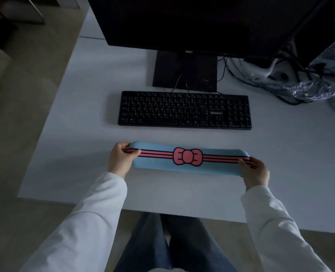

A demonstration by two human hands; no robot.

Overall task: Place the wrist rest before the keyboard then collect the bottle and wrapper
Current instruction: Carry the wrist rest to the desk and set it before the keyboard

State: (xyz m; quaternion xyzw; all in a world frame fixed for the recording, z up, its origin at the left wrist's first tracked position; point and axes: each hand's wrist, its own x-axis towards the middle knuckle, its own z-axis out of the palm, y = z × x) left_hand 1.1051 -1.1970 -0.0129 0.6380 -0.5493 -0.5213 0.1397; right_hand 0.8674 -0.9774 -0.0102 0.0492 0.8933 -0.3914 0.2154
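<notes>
A: What's the step in hand looking like?

B: The person is holding the wrist rest (pixel 189 159) by its two ends, near the keyboard (pixel 184 110) but with a strip of bare desk (pixel 80 118) between them. The left hand (pixel 121 158) is pinching the left end, thumb on top and fingers curling over the far edge. The right hand (pixel 256 170) is pinching the right end the same way, thumb lying across the stripes.

A: Is it sitting on the desk?

B: I can't tell whether it's touching or hovering just above.

A: How should it be placed?

B: I'd say it's a matter of keeping it level and parallel to the keyboard's near edge, moving both ends forward together so neither swings ahead, and closing the gap without nudging the keyboard. The ends are already lining up roughly with the keyboard's, so little sideways shift seems needed.

A: And the arms?

B: Both are reaching forward in white sleeves, elbows out, wrists angling inward.

A: The bottle and wrapper?

B: I'm not seeing a bottle. There's crinkled clear plastic (pixel 308 89) among cables at the far right, but I can't say it's the wrapper.
</notes>
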